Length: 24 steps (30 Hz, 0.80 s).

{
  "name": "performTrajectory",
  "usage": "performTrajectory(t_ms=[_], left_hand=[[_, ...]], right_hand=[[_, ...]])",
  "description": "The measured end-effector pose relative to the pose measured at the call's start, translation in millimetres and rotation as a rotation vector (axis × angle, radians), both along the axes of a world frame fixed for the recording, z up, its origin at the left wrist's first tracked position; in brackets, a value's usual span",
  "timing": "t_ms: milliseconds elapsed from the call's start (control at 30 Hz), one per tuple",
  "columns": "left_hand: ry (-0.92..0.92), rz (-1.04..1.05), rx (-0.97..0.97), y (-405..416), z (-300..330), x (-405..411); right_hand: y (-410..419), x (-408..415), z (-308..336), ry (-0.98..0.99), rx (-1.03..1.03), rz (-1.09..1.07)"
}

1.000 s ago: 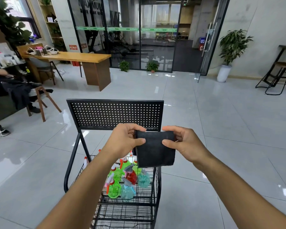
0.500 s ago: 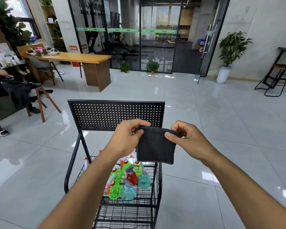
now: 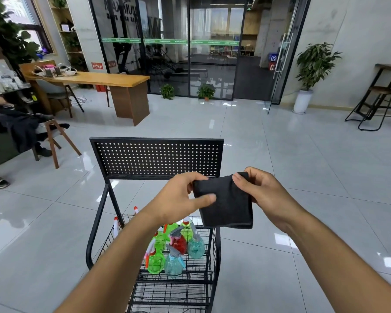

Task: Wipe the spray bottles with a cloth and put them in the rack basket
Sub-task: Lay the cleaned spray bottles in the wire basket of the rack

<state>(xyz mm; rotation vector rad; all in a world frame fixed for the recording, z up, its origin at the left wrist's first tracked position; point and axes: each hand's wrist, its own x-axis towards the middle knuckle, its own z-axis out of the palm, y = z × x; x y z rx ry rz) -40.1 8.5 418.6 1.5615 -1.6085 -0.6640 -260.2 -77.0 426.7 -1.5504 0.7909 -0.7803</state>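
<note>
A folded dark grey cloth [image 3: 226, 203] hangs in the air above the rack. My left hand [image 3: 181, 197] pinches its left edge with the thumb on the front. My right hand [image 3: 261, 190] pinches its upper right corner. Below them, the black wire rack basket [image 3: 209, 263] holds several spray bottles: green ones [image 3: 156, 260], a red one [image 3: 178, 241] and pale blue ones [image 3: 173, 262]. My left forearm hides part of the basket and some bottles.
The rack has a black perforated back panel [image 3: 156, 157] and lower wire shelves [image 3: 167, 294]. A wooden stool [image 3: 54, 136] and a seated person [image 3: 0, 123] are at the left. A wooden table [image 3: 95, 82] stands behind, a potted plant [image 3: 312, 73] and bar stools [image 3: 379, 98] at the right.
Both hands shifted the cloth to the right and tilted it. My left thumb slid onto the cloth's front; my right hand moved to its upper right corner.
</note>
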Motion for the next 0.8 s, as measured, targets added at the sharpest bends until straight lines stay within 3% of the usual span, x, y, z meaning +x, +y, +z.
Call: performTrajectory(t_ms=[67,100,167,233,300,400,500,600,800], left_hand=[[-0.044,0.028,-0.022,-2,-11,2],[0.020,0.047,-0.023,-1,-14,1],[0.327,0.046,0.050,2,-17,-5],[0.589,0.075,0.165,4,-24,-10],[0.647,0.148,0.232,7,-37,-9],[0.608,0.143,0.366,16,-52,-5],[0.788,0.011,0.357,24,-61,-2],[0.907,0.063,0.205,26,-61,3],[0.700,0.147,-0.098,29,-49,2]], right_hand=[[1,-2,1,-0.006,0.030,-0.021],[2,-2,0,-0.015,0.063,-0.044],[3,0,-8,-0.072,0.244,-0.052],[11,4,-23,-0.094,0.496,0.078],[20,7,-38,-0.101,0.621,0.173],[22,12,-51,-0.160,0.681,0.079],[20,9,-55,-0.086,0.615,0.119],[18,8,-55,-0.124,0.522,0.112],[17,8,-49,-0.103,-0.022,0.031]])
